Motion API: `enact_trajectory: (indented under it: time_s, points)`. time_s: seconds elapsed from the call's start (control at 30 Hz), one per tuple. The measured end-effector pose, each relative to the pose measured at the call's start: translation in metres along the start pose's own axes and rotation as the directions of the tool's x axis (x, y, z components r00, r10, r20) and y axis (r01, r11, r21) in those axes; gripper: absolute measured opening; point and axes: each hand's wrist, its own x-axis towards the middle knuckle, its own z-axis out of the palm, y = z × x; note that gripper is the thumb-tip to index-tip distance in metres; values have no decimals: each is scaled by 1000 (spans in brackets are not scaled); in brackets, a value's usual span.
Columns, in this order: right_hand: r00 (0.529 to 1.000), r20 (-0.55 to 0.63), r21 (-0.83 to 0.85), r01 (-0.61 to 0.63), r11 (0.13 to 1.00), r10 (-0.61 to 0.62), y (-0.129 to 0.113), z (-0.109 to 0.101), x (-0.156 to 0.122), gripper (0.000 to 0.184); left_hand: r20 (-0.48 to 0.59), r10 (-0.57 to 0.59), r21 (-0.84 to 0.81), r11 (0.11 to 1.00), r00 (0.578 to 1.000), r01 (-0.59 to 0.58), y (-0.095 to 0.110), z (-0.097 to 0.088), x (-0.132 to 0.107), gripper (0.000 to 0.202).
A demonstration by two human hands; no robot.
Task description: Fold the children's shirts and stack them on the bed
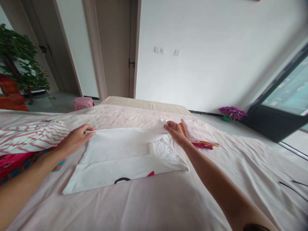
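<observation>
A white T-shirt (120, 157) with a black and red print lies partly folded on the pale pink bed sheet (154, 205). My left hand (76, 138) pinches the shirt's far left edge, fingers closed on the cloth. My right hand (175, 131) grips the far right edge, lifting a fold of the white fabric slightly off the bed. Both arms reach forward across the bed.
A pile of pink-striped and bright pink clothes (29, 141) lies at the left. Folded pink cloth with orange and red items (201, 141) lies right of the shirt. A pink stool (83, 102), a plant (19, 61), purple flowers (232, 113) and a window (286, 93) surround the bed.
</observation>
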Motion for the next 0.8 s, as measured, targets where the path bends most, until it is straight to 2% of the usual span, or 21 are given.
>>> enact_trajectory:
  time_s: [0.03,0.1,0.17,0.27,0.33,0.4,0.5,0.6,0.7,0.8]
  points:
    - [999,29,68,44,997,-46,-1,-9,-16,27,-5,56,-11,998,998,-56,-2,-5,-10,29]
    - [984,150,56,85,995,-92,-2,-22,-47,21,20,167,25,986,986,-168,-6,-8,-31,22]
    - [957,271,-88,129,988,-101,-2,-27,-73,20,77,258,102,959,963,-265,-9,-4,-48,17]
    - [943,309,-306,223,925,-125,-5,-21,-96,43,155,344,165,915,926,-367,-7,7,-62,20]
    - [947,286,-375,252,892,-147,-11,-15,-100,45,174,356,178,906,918,-385,-3,12,-64,21]
    - [952,267,-358,244,901,-152,-17,-12,-98,33,159,349,176,910,923,-375,0,12,-62,21]
    - [975,185,-158,155,975,-125,-22,-20,-94,19,68,336,135,930,940,-342,2,6,-62,20]
    - [991,130,63,23,998,-31,-15,-35,-97,19,30,365,115,924,931,-366,2,-1,-70,17]
    - [970,245,48,-15,999,2,-3,-45,-106,15,104,396,135,903,912,-408,3,-1,-82,15]
    - [942,328,-115,113,987,-69,4,-46,-115,17,161,395,135,899,904,-417,6,4,-89,16]
